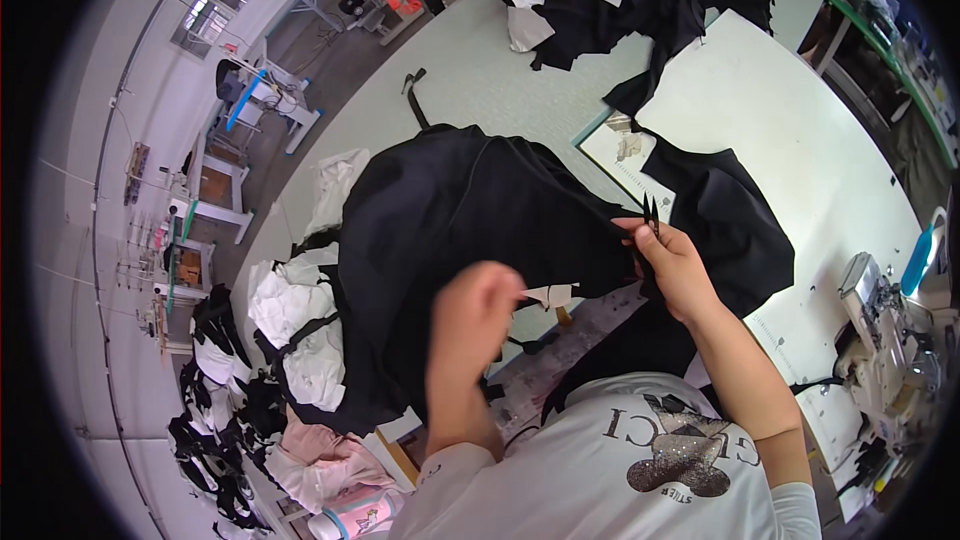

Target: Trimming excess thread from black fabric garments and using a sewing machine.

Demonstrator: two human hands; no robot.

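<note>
A large piece of black fabric (pixel 470 200) drapes over the near side of the table and hangs down in front of me. In my right hand (pixel 672 262) is a small pair of black thread snips (pixel 652 212), the blades pointing up and away. The fingertips of that hand also meet the fabric's right edge. My left hand (pixel 477 312) hovers over or against the fabric's lower part, smeared by motion with its fingers bent inward; whether it holds anything is hidden. More black fabric (pixel 735 215) lies to the right of my right hand.
The pale table (pixel 530 100) curves around me. Black and white cloth pieces (pixel 600 0) are heaped at its far side, and crumpled white pieces (pixel 300 315) lie at the left. A sewing machine (pixel 875 315) stands at the right. Pink cloth (pixel 325 465) sits low at the left.
</note>
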